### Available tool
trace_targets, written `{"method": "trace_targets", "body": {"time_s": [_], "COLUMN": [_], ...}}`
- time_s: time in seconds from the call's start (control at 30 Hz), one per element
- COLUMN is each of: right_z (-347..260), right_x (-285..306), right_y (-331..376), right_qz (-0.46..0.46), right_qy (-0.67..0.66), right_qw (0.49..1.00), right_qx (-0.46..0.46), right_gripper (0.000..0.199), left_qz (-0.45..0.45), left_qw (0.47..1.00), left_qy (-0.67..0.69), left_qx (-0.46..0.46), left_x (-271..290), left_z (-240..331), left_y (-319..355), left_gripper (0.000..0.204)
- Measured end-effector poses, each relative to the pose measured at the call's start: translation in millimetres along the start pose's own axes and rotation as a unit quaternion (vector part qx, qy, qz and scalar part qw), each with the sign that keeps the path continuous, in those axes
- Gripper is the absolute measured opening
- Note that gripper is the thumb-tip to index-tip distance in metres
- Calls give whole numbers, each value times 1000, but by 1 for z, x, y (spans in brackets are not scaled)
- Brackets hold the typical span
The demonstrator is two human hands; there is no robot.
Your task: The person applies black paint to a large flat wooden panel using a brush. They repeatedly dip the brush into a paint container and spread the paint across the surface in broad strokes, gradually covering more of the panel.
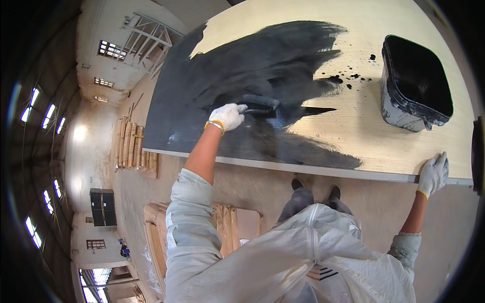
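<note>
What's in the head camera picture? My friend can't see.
A gloved left hand holds a brush against a pale board partly covered in black paint. The gloved right hand rests on the board's edge, near a smeared bucket.

Soft, fairly bright light spreads over the broad, pale wood-grained bench [353, 144]. At the left, the dark roof [28, 169] sinks toward black, pierced by narrow, blown-out white skylights [49, 116]. A round glare spot burns on the off-white wall [83, 164]. The squarish, black-smeared plastic bucket [396, 103] throws a soft shadow leftward; its inside loses detail. Matte black paint [227, 81] catches faint sheen. Fisheye distortion bows straight edges, and black vignetting darkens the rim.
</note>
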State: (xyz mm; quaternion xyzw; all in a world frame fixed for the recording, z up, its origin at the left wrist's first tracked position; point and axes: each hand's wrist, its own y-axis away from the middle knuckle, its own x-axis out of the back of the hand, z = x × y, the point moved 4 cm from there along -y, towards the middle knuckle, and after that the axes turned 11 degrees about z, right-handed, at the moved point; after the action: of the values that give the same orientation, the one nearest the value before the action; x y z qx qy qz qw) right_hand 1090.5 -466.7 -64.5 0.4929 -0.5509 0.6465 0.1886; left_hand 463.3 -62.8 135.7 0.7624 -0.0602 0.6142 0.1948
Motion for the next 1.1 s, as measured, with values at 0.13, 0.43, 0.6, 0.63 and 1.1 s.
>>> {"method": "trace_targets", "body": {"time_s": [0.13,0.43,0.6,0.63,1.1], "right_z": [12,6,3,5,-3], "right_x": [1,9,11,10,16], "right_y": [-1,3,2,2,2], "right_qz": [21,21,13,17,24], "right_qy": [9,22,11,16,12], "right_qw": [1000,1000,1000,1000,1000], "right_qx": [-13,-3,-11,-6,-7], "right_gripper": [58,58,58,57,57], "left_qz": [-22,-119,-54,-42,-60], "left_qw": [998,992,998,999,991], "left_qy": [2,-34,-17,-21,-34], "left_qx": [-64,0,25,18,-115], "left_x": [3,0,-1,-2,-1], "left_z": [21,22,-8,-5,121], "left_y": [28,107,76,65,108], "left_gripper": [47,54,54,53,48]}}
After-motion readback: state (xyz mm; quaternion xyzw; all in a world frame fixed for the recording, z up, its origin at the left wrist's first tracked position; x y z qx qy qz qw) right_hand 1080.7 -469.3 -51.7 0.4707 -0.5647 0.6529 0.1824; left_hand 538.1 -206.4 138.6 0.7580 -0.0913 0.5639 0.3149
